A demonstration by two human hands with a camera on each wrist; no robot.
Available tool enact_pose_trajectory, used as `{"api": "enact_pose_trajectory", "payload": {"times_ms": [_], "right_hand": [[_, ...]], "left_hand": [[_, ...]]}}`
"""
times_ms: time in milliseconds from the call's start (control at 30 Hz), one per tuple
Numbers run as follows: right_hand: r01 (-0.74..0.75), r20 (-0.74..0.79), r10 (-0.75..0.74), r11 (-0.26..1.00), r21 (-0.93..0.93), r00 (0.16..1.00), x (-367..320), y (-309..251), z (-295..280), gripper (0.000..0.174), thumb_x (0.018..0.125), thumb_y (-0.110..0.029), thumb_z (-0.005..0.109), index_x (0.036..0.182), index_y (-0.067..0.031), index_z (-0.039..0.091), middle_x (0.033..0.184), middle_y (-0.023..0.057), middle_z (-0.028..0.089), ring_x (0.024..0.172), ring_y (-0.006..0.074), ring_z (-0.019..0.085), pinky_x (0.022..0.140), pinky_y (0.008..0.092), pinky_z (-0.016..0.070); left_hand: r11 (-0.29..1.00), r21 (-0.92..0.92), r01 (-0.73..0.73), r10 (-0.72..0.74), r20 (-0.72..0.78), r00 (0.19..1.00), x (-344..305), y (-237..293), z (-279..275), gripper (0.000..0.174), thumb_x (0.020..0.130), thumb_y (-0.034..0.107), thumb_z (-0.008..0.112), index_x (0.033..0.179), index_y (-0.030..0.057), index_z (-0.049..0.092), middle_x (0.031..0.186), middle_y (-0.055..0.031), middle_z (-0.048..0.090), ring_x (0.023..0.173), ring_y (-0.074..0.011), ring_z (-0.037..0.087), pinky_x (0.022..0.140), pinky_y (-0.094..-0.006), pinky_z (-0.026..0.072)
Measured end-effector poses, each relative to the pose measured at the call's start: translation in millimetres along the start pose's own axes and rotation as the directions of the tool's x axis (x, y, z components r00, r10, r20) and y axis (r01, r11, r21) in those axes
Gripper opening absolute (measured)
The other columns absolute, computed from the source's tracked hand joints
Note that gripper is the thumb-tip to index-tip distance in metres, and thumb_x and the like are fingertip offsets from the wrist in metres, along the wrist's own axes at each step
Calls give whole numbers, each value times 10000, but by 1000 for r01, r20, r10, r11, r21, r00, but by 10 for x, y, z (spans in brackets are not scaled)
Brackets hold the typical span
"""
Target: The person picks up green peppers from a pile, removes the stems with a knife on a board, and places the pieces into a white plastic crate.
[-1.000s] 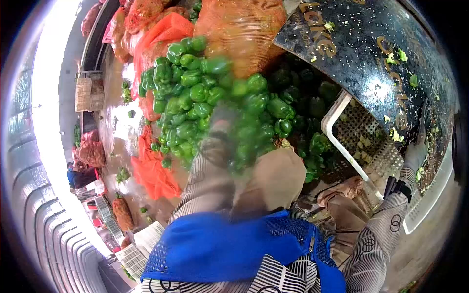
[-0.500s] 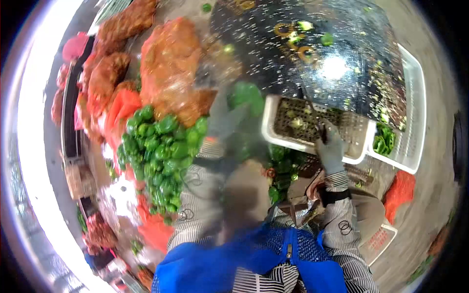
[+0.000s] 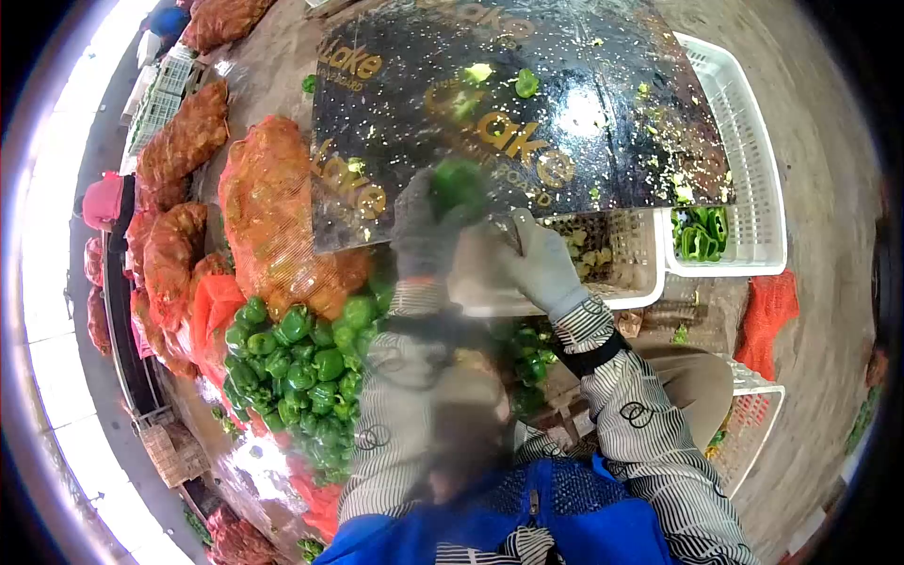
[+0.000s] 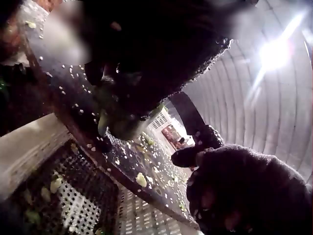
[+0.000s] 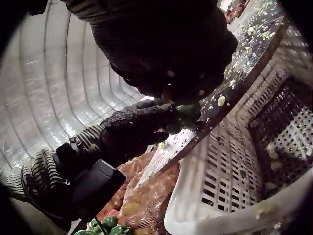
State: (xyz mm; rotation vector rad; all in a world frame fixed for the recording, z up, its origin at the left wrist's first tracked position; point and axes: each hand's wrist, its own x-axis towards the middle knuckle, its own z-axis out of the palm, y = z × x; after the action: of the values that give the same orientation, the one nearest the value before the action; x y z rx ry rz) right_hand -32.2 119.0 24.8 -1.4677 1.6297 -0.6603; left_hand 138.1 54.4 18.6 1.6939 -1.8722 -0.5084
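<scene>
My gloved left hand (image 3: 419,226) holds a green bell pepper (image 3: 459,191) over the near edge of the dark table (image 3: 395,122). Close beside it, my gloved right hand (image 3: 544,259) grips a knife, whose dark blade (image 4: 188,115) shows in the left wrist view pointing up toward the left hand. In the right wrist view the pepper (image 5: 187,115) pokes out past the left hand's fingers, just below the right hand (image 5: 166,54). Blur hides part of the pepper in the head view. Both wrist views are dark around the hands.
A heap of green peppers (image 3: 301,363) lies at left, beside orange mesh sacks (image 3: 268,217). Under the table's near edge stands a white crate (image 3: 650,254) with pale scraps. Another white crate (image 3: 767,188), at right, holds cut green peppers (image 3: 699,234). Seeds litter the tabletop.
The head view has swung toward the table. My left hand has come from the pepper heap to the table edge with a pepper. My right hand, holding the knife, has moved in beside it.
</scene>
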Motion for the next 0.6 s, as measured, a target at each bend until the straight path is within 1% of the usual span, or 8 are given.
{"api": "enact_pose_trajectory", "payload": {"times_ms": [100,233,300,367,400,433,567,600], "right_hand": [[15,44,-11,995,-97,999,-35,-161,-104,381,883,-222,553,1143,36,450,853,264,654,796,376,668,739,455,527],[-13,122,18,999,-44,992,76,-152,-124,436,859,-191,619,1177,77,485,1037,304,604,1026,434,579,913,472,457],[-47,164,87,972,-229,983,109,-311,-117,333,908,-143,588,1129,82,482,1040,277,635,1005,361,644,883,442,513],[-40,196,101,955,-294,975,238,-20,192,406,907,-166,609,1204,78,481,1093,289,620,1064,378,616,936,447,492],[-47,162,82,978,-204,983,245,-3,252,428,871,-192,658,1172,71,505,1104,297,614,1059,451,582,907,470,474],[48,95,-25,969,-242,995,320,247,403,444,868,-211,674,1189,52,517,1128,287,616,1070,441,584,918,467,473],[23,91,8,941,-337,996,404,212,607,554,861,-152,688,1281,102,431,1034,291,637,973,410,637,876,455,518],[110,64,-93,927,-359,994,407,294,667,515,865,-157,679,1256,82,444,1015,289,641,938,423,640,825,464,525]], "left_hand": [[1000,14,16,-16,24,1000,2,-11,-15,717,757,203,795,1367,23,464,1207,-182,609,1075,-298,612,933,-379,507],[996,-71,46,-36,142,989,20,139,-200,615,806,167,735,1354,31,492,1204,-191,611,1084,-284,613,920,-370,513],[670,-709,221,-29,272,962,55,-40,-32,579,812,189,731,1326,28,516,1212,-208,605,1095,-300,606,946,-374,500],[658,-743,119,161,293,942,231,-705,360,563,821,229,722,1310,35,520,1229,-203,595,1123,-319,583,996,-393,463],[933,-359,-18,73,141,987,61,-513,237,585,829,255,711,1324,30,495,1248,-203,580,1155,-330,556,1019,-402,441],[990,133,-51,55,-24,998,-45,-200,93,609,837,282,701,1338,25,470,1266,-202,565,1187,-340,529,1042,-411,419],[987,16,162,-162,0,987,0,-176,39,738,839,353,692,1404,10,364,1376,-227,462,1261,-400,439,1098,-464,344],[980,-59,190,-190,10,982,43,-253,47,756,840,389,690,1406,7,366,1390,-229,450,1270,-411,431,1106,-482,326]]}}
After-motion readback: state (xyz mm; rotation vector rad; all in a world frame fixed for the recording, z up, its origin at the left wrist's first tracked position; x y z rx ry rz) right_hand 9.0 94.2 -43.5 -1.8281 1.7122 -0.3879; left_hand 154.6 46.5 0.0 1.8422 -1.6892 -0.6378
